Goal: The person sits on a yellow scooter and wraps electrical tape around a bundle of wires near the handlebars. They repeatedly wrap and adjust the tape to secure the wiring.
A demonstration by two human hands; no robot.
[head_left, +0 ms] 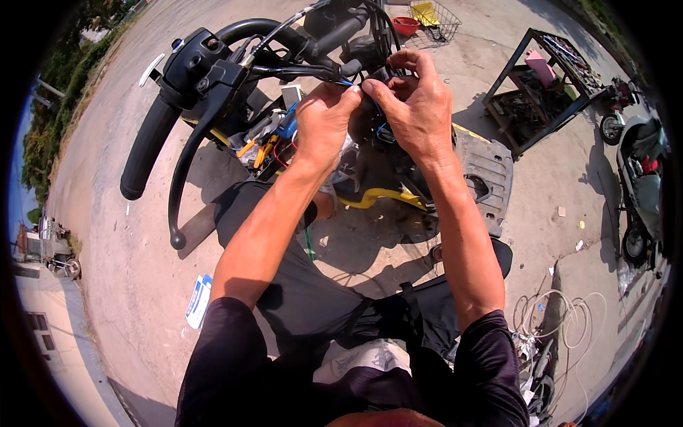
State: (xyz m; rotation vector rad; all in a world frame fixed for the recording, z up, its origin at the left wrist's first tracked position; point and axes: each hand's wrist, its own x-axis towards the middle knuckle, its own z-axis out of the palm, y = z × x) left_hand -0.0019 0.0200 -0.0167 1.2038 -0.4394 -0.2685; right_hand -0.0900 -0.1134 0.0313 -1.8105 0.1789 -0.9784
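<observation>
My left hand (321, 122) is closed in a pinch, its thumb and forefinger on a thin blue wire (346, 82) in front of the scooter's handlebar stem. Close beside it my right hand (421, 107) is curled, the thumb tip almost meeting the left thumb. Its other fingers bend round dark cables, and what they grip is partly hidden. The handlebar's black grip (151, 146) and brake lever (191, 167) stick out to the left. Below my left hand, orange-handled pliers (265, 151) lie among loose tools.
A metal tool cart (538, 127) stands at the right, with a parked scooter (644, 181) beyond. At the far side sit a red bowl (406, 27) and a wire basket (445, 25). A pale coiled hose (569, 313) and a blue-and-white packet (198, 302) lie on the ground.
</observation>
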